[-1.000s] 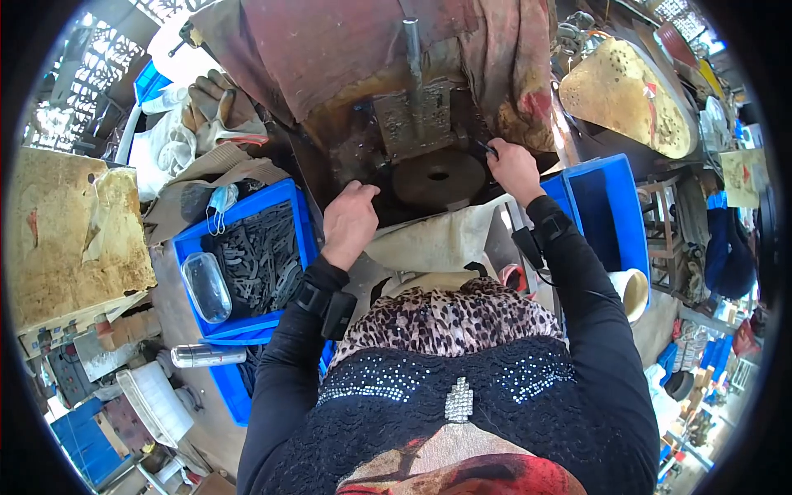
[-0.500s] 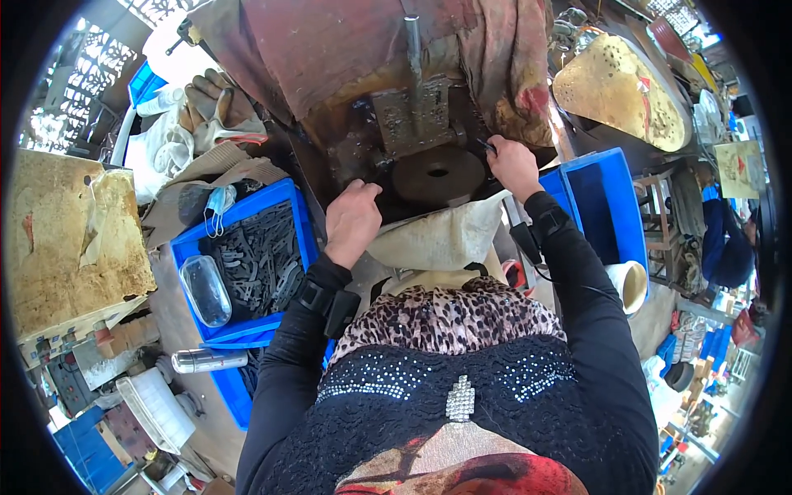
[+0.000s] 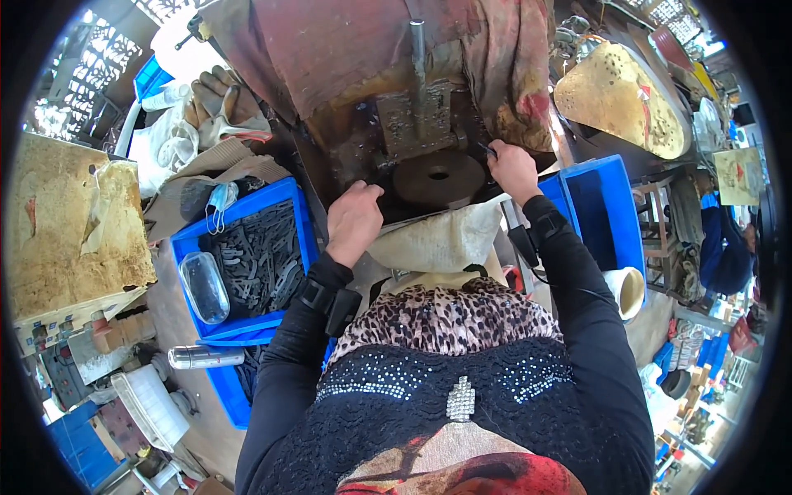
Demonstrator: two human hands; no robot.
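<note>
Our right hand [image 3: 513, 169] pinches thin dark rod [image 3: 487, 150], pointing up-left over round die [image 3: 438, 177]; left hand [image 3: 355, 221] curled at die's left edge.

Head fisheye, looking steeply down, close over press [image 3: 429, 132], rim probably warped

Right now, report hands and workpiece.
Left hand fisted beside the round die. Right hand pinching a thin tool at its edge. Cloth sack below, nothing blocking.

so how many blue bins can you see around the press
3: one full of dark metal parts by the left hand, one beside the right hand, another partly hidden lower left. More may be hidden.
</note>
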